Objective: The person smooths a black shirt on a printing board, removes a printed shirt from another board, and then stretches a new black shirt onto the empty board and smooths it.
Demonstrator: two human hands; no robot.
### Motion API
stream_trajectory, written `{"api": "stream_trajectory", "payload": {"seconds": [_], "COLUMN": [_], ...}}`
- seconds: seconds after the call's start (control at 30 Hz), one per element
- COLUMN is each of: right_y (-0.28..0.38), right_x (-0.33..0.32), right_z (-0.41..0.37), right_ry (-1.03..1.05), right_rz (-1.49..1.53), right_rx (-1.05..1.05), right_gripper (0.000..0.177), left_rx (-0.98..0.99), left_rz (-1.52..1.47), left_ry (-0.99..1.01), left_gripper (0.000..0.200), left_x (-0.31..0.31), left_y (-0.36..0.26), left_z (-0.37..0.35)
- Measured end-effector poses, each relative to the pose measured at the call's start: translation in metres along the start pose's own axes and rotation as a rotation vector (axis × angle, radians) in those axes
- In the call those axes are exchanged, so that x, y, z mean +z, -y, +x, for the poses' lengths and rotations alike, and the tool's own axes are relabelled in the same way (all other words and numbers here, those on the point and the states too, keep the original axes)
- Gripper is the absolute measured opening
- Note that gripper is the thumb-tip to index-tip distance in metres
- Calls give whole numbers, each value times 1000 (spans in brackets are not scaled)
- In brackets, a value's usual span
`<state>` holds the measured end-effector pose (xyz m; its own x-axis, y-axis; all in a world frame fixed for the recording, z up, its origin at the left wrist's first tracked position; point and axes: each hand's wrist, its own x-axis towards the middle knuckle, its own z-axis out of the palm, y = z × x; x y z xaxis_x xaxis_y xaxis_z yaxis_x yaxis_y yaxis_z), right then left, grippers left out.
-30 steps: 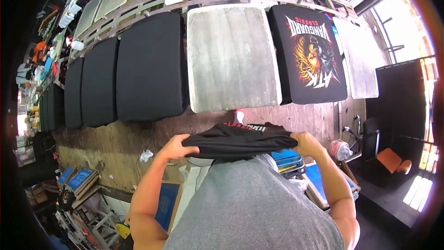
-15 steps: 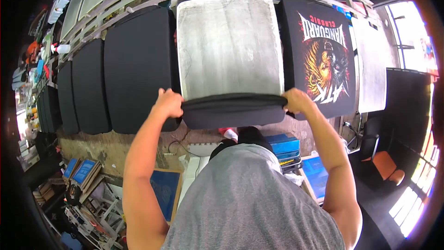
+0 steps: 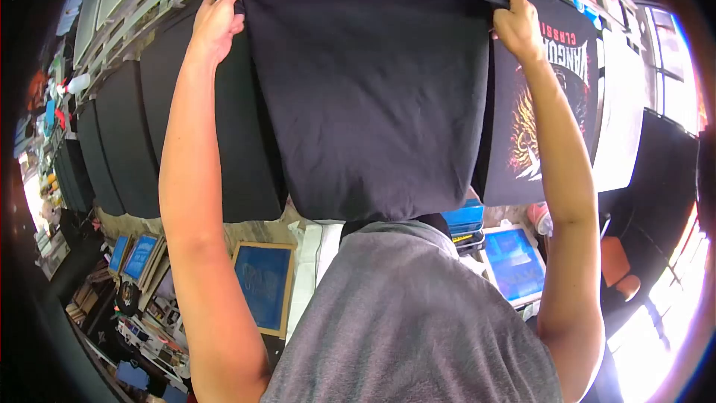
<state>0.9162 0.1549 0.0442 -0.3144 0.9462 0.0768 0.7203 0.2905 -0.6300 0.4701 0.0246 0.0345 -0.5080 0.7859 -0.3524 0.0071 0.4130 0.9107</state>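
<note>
Left hand (image 3: 216,26), right hand (image 3: 517,24): each grip clenched on far corner of plain black fabric T-shirt (image 3: 365,97), spread flat. Black printed shirt (image 3: 556,97) just beside, right.

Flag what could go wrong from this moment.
The left hand and right hand grip the shirt at its far corners; an uneven pull could leave it skewed or wrinkled. The right forearm passes in front of the printed shirt; whether it touches is unclear, but contact could smudge the print.
</note>
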Motion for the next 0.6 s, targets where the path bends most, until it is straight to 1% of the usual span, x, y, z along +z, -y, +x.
{"api": "stream_trajectory", "payload": {"seconds": [0.03,0.07,0.1,0.13,0.17,0.2,0.23,0.27,0.3,0.33,0.37,0.4,0.43,0.47,0.5,0.53,0.57,0.6], "right_y": [8,-4,-8,-10,-11,-11,-7,-3,-2,-66,-58,-39,-28,-27,-25,-22,-18,-15], "right_x": [-4,1,-2,-6,-7,-4,-4,-4,-3,22,21,18,14,14,13,8,3,1], "right_z": [0,3,4,7,9,11,9,5,2,1,4,9,13,18,15,12,10,7], "right_ry": [239,331,334,498,661,776,784,946,1103,966,971,866,759,725,651,711,769,773], "right_rz": [249,465,465,324,179,-42,-43,-170,-297,-327,-328,-223,-118,110,294,352,408,408], "right_rx": [270,313,317,405,490,457,458,320,177,-204,-203,-83,36,229,325,407,489,494], "right_gripper": [36,34,34,37,41,49,49,46,43,45,45,43,42,46,53,57,61,61], "left_rx": [-90,-95,-208,-317,-186,-148,-106,-157,-164,-110,-57,-76,-109,112,323,-136,-141,-216], "left_rz": [-70,-68,107,282,636,941,1241,1438,1434,1418,1402,1380,1297,1195,1080,890,892,727], "left_ry": [93,93,184,273,285,488,695,853,858,786,713,637,619,411,202,259,261,339], "left_gripper": [78,78,77,77,79,92,105,92,92,88,84,78,82,69,58,62,62,68], "left_x": [-4,-7,-8,-3,5,9,12,20,16,10,7,10,7,-5,-16,-9,-12,-13], "left_y": [3,6,8,-2,-6,-18,-26,-30,-22,-9,-1,-18,-29,-7,15,-1,4,9], "left_z": [1,2,0,-13,-32,-37,-38,-37,-31,-22,-16,-16,-7,-3,-1,-6,-9,-13]}}
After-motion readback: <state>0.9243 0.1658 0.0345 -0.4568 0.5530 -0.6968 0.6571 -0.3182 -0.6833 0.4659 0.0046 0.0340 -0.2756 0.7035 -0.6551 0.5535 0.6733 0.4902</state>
